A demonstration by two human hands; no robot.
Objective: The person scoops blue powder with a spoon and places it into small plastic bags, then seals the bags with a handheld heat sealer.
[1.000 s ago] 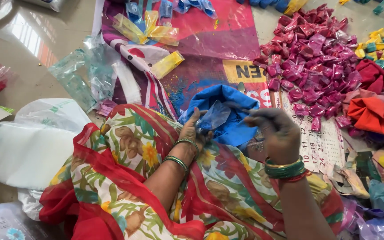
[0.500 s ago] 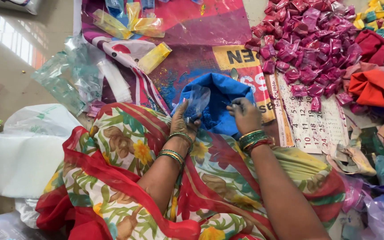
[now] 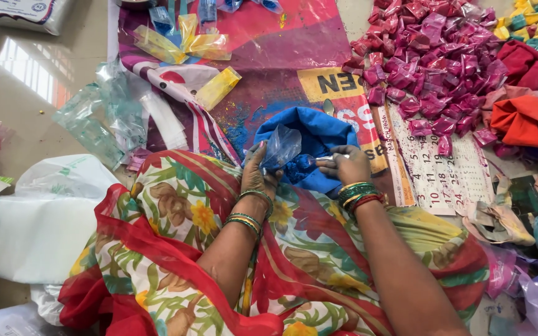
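My left hand (image 3: 255, 174) holds a small clear plastic pouch (image 3: 281, 146) upright, its mouth open, over a blue cloth bag (image 3: 319, 134) of blue powder. My right hand (image 3: 347, 163) grips a metal spoon (image 3: 322, 159) whose tip carries blue powder at the pouch's lower edge. Both wrists wear green and red bangles. A floral red and green garment (image 3: 175, 211) covers my lap below the hands.
A heap of filled magenta pouches (image 3: 431, 50) lies at the back right. Orange and red cloth bundles (image 3: 527, 118) sit at the right edge. Empty clear pouches (image 3: 104, 118), yellow packets (image 3: 185, 40), a calendar sheet (image 3: 443, 180) and a white plastic bag (image 3: 38, 218) surround me.
My right hand moved from the side into the blue bag and now brings a spoon of blue powder to the pouch; my left hand raised the pouch upright.
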